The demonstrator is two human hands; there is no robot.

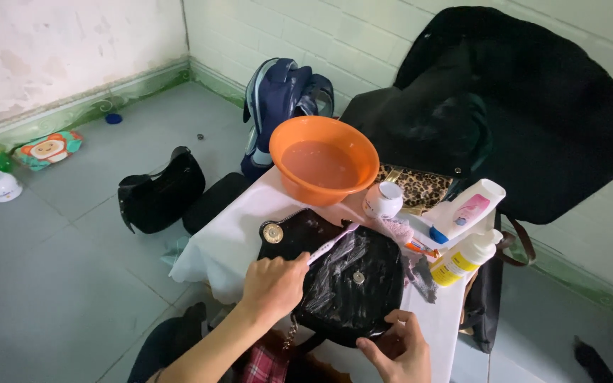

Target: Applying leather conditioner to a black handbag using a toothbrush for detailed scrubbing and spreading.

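Note:
A black handbag (342,273) with a round gold clasp lies on a small table covered with a white cloth (228,237). White smears cover the bag's front. My left hand (272,284) grips a pink-and-white toothbrush (335,241), its head resting on the bag's upper part. At the bag's lower right edge, my right hand (400,349) presses on it with fingers curled over the rim.
An orange bowl (324,159) of cloudy water stands behind the bag. A small white jar (382,200), a white tube (468,210) and a yellow-labelled bottle (465,259) lie to the right. Large black bags (533,113) lean on the wall; a blue backpack (278,99) and black purse (161,191) sit on the floor.

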